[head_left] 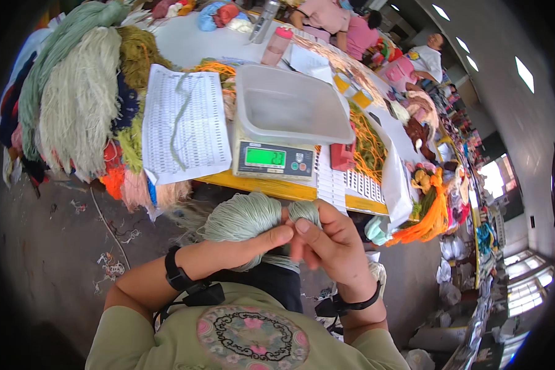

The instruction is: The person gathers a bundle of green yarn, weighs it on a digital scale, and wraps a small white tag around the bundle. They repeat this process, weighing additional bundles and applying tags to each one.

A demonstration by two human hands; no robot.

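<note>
Pale green yarn hank [240, 217] is just this side of the scale [276, 160]. Left hand [250, 248] grips it, some fingers hidden; right hand [332, 242] pinches the small end. Partway, I'd guess: bundle's gathered, that end's unfinished. Long axis runs left-right, roughly along the scale's front, fat end left. Pink bottle [277, 47] behind the scale.

A white table [176, 44] with a yellow front edge carries a scale [276, 161], a printed sheet [197, 132] to its left, a red block [343, 156] and orange-green yarn [370, 145] to its right, and a pink bottle [277, 47] and a metal flask [264, 22] behind. Hanks [77, 92] drape over its left end. Thread scraps [109, 269] litter the grey floor [61, 246].
</note>
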